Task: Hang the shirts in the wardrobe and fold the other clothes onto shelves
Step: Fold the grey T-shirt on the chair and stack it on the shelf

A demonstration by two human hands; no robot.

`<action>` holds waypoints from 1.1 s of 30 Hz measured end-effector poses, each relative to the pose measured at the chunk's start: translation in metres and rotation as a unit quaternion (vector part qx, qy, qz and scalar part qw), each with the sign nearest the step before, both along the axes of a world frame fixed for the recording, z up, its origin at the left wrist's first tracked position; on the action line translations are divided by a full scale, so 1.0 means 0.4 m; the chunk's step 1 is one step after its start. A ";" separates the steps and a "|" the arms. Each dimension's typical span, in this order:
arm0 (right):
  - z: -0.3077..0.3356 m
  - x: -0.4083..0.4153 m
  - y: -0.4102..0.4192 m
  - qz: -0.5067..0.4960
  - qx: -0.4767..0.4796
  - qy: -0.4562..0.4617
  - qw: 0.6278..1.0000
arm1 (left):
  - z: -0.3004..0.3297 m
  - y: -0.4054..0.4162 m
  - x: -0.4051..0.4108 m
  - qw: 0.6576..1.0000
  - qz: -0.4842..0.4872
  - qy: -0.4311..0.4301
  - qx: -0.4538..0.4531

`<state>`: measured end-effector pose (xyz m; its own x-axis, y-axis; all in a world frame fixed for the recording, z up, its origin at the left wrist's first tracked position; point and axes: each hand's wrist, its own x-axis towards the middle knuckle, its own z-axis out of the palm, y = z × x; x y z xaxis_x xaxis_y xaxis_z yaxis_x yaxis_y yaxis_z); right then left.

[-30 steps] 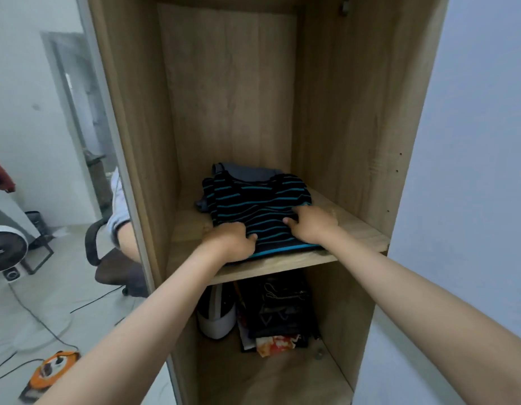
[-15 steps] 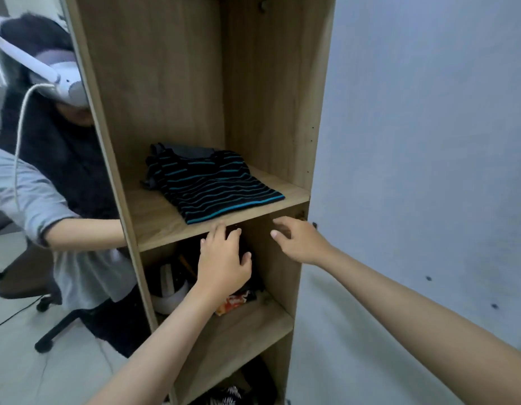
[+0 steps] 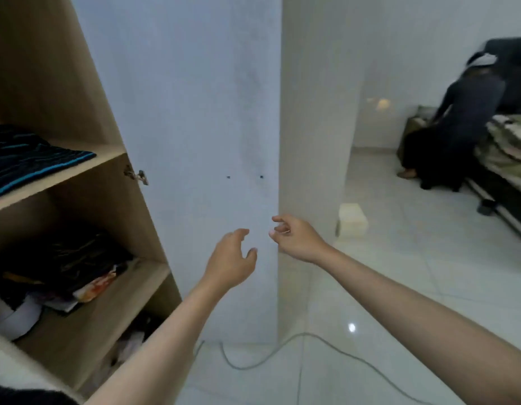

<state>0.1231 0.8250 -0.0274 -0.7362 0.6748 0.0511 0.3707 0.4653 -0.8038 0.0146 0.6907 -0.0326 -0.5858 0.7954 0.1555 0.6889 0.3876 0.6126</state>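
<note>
The folded striped shirt (image 3: 28, 159) lies on the wardrobe shelf (image 3: 107, 160), far off to the left. Both hands hang empty, fingers loosely spread, before the white door (image 3: 195, 127). The left hand (image 3: 231, 263) is nearer the shelf than the right hand (image 3: 294, 239); any further clothes probably lie rightward, by the bed (image 3: 504, 153).

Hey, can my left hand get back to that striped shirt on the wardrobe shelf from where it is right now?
Probably yes. The left hand is empty, fingers loose, in front of the open white door. The striped shirt lies folded on the open shelf further left, with nothing visibly between them.
</note>
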 end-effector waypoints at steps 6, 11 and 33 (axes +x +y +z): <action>-0.129 0.580 -0.053 -0.184 -0.047 -0.060 0.980 | -0.102 0.102 0.475 0.973 -0.206 -0.088 -0.054; -0.224 0.991 -0.165 -0.343 -0.094 -0.105 0.929 | -0.186 0.129 0.821 0.921 -0.363 -0.099 -0.100; -0.477 1.563 -0.857 -0.748 -0.270 -0.121 0.594 | -0.473 -0.049 1.526 0.593 -0.745 -0.015 -0.304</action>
